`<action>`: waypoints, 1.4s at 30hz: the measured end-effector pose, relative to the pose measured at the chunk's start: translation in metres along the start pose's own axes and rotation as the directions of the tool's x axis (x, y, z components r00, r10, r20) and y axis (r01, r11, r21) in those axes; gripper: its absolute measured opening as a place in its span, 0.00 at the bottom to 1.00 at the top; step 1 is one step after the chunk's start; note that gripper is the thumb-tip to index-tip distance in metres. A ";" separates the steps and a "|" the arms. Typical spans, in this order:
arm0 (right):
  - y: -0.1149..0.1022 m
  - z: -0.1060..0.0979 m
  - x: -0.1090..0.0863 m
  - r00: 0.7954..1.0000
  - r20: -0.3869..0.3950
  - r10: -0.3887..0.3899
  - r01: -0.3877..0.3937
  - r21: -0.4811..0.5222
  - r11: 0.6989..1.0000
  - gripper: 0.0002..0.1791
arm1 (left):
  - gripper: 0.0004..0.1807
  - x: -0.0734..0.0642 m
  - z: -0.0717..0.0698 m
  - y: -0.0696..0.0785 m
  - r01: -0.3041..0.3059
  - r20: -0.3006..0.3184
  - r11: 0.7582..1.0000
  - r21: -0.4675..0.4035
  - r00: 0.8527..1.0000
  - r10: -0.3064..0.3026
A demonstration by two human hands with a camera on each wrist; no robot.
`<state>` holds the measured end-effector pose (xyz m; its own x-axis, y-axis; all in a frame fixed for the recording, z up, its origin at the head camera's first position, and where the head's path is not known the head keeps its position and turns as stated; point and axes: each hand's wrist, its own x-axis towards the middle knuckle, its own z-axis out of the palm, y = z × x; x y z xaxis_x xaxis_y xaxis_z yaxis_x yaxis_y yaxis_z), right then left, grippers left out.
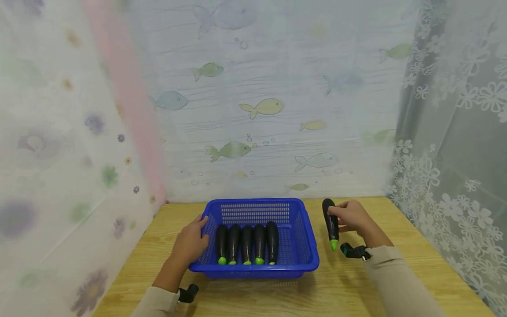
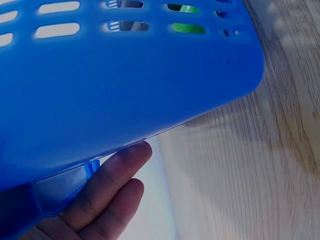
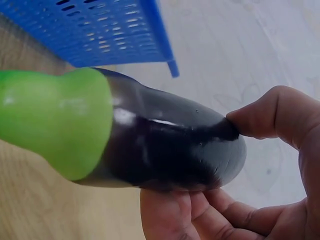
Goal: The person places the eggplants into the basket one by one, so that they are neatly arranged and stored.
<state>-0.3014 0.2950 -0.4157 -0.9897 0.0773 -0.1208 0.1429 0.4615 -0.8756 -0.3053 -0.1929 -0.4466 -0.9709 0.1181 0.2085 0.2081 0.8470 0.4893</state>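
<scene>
A blue plastic basket (image 1: 253,267) with slotted walls stands on the table. Inside it, several dark eggplants (image 1: 247,244) with green stem ends lie side by side, from the left wall to past the middle. My left hand (image 1: 189,242) grips the basket's left side; in the left wrist view, its fingers (image 2: 117,170) show at the edge of the blue wall. To the right of the basket, my right hand (image 1: 354,218) pinches another eggplant (image 1: 331,222) between thumb and fingers. That eggplant (image 3: 165,135) has its green end pointing away from the palm in the right wrist view.
The light wood table (image 1: 158,255) runs out to both sides of the basket. Behind it hangs a pale sheet (image 1: 277,132) printed with fish. A flowered sheet (image 1: 79,176) borders the left, and a white-flowered translucent curtain (image 1: 443,176) the right.
</scene>
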 end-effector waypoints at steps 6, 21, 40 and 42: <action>-0.015 -0.003 -0.003 1.000 0.007 -0.024 0.024 0.015 1.000 0.35 | 0.34 0.002 0.003 0.002 0.010 0.010 1.000 -0.008 1.000 -0.010; -0.043 0.002 -0.001 0.998 0.024 -0.057 0.055 0.058 0.997 0.33 | 0.34 0.003 0.010 0.008 -0.009 -0.027 1.000 0.011 1.000 0.010; -0.064 0.039 0.004 0.997 0.046 -0.060 0.055 0.088 0.995 0.34 | 0.33 0.002 0.015 0.017 0.010 -0.030 1.000 0.027 1.000 -0.009; -0.066 0.044 0.005 0.997 0.046 -0.060 0.057 0.079 0.995 0.33 | 0.33 0.002 0.015 0.017 0.010 -0.030 1.000 0.026 0.999 -0.010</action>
<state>-0.3159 0.2259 -0.3786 -0.9960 0.0087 -0.0889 0.0852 0.3939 -0.9152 -0.3057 -0.1703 -0.4502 -0.9688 0.0941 0.2294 0.1948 0.8613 0.4692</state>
